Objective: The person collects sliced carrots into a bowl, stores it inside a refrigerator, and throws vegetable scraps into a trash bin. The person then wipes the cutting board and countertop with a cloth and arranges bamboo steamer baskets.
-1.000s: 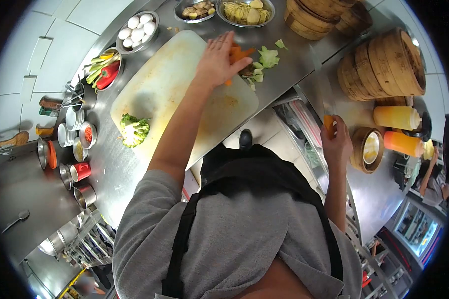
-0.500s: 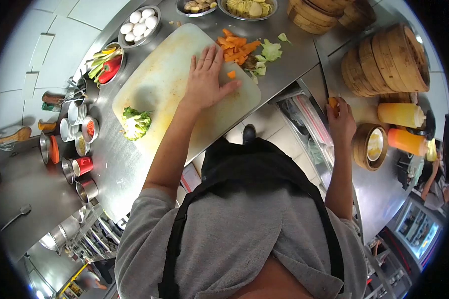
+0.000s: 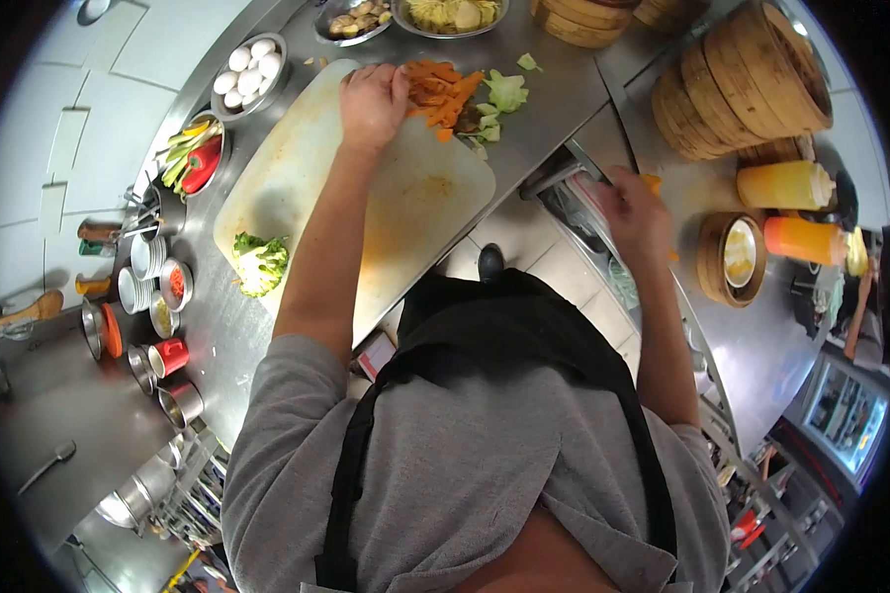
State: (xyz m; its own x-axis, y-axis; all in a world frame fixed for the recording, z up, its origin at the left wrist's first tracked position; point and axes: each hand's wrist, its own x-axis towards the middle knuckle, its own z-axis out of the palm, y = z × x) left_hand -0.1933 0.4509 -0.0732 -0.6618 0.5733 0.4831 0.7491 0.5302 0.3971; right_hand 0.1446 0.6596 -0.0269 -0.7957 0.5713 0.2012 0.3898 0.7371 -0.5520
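My left hand (image 3: 374, 104) is closed, knuckles up, at the far part of the white cutting board (image 3: 435, 188). Its thumb side lies against a heap of orange carrot slices (image 3: 443, 91); whatever the curled fingers hold is hidden. My right hand (image 3: 635, 212), slightly blurred, grips a knife. The knife's narrow blade (image 3: 588, 160) points forward and left, over the gap beside the counter. Behind that hand, a second orange-handled knife (image 3: 613, 99) appears to lie on the steel. A leafy green vegetable piece (image 3: 261, 265) sits at the board's left corner.
Pale green leaf scraps (image 3: 506, 91) lie beyond the board. Bowls of eggs (image 3: 250, 71) and peppers (image 3: 200, 163) stand left. At right are stacked bamboo steamers (image 3: 742, 79), squeeze bottles (image 3: 786, 185) and a small steamer (image 3: 704, 267). An open drawer (image 3: 574, 198) sits below the counter edge.
My left hand went from flat on the board to closed and moved farther away, beside the carrots. My right hand moved left, lifting a knife whose blade now shows over the gap.
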